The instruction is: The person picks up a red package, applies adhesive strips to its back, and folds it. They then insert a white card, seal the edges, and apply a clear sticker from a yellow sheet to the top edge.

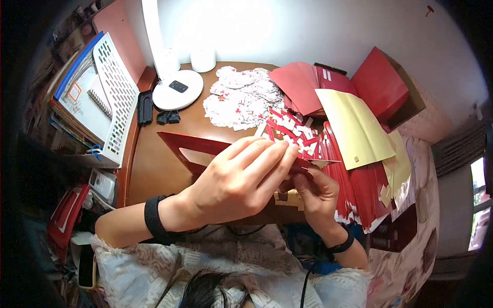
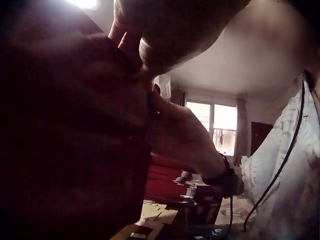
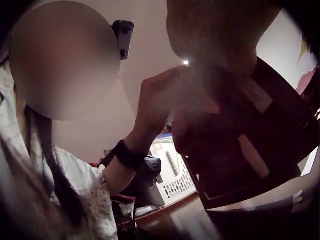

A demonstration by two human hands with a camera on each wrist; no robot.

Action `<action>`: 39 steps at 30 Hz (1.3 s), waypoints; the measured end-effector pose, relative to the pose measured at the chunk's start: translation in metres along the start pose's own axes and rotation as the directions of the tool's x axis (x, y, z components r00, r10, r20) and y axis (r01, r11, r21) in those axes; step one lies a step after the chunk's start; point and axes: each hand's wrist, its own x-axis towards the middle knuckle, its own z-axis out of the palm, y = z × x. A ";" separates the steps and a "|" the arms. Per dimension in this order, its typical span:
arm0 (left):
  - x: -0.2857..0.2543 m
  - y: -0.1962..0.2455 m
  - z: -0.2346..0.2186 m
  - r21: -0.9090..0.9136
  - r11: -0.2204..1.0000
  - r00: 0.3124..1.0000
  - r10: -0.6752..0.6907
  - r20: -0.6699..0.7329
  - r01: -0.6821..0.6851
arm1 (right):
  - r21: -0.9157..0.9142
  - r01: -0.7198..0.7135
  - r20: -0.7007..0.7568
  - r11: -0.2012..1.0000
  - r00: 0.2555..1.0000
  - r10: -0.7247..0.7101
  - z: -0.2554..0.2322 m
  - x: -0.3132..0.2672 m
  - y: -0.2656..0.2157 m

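Note:
Both hands hold a dark red folded card (image 1: 177, 149) upright over the front of the desk. In the head view a pale panel shows on its left part. My left hand (image 1: 239, 177) reaches across and grips its upper edge, fingertips together; its thumb is hidden. My right hand (image 1: 318, 197) pinches the right end from below, thumb on the near side. Seen from the right wrist, the red card (image 3: 220, 165) carries pale strips on its dark face. From the left wrist, the card (image 2: 75, 140) fills the left side as a dark red surface.
Small red and white pieces (image 1: 300, 131) lie behind the hands, beside a heap of round white pieces (image 1: 241, 97). Stacked red cards (image 1: 354, 190) and a yellow sheet (image 1: 354, 128) stand right. A lamp base (image 1: 177, 92) and white file rack (image 1: 120, 102) are left.

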 end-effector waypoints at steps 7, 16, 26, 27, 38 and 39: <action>-0.002 0.004 0.000 0.015 0.999 0.999 0.036 0.009 -0.036 | -0.134 0.099 0.051 0.986 0.994 -0.093 -0.004 -0.001 -0.001; -0.005 -0.002 0.001 0.012 0.997 0.997 0.075 0.020 -0.075 | -0.114 -0.050 0.017 0.992 0.998 0.052 -0.009 -0.002 -0.012; -0.025 -0.013 -0.016 0.074 0.996 0.997 0.046 0.060 -0.050 | -0.086 -0.222 0.063 0.971 0.972 0.228 -0.018 0.001 -0.015; -0.024 -0.012 -0.016 0.073 0.996 0.997 0.048 0.061 -0.053 | -0.085 -0.225 0.063 0.971 0.971 0.230 -0.016 0.001 -0.016; -0.028 -0.005 -0.005 0.091 0.995 0.999 0.040 -0.006 -0.039 | -0.037 -0.239 0.248 0.970 0.938 0.240 -0.014 0.007 -0.009; -0.029 -0.005 -0.005 0.094 0.995 0.999 0.034 -0.002 -0.034 | -0.036 -0.242 0.248 0.970 0.938 0.244 -0.015 0.007 -0.008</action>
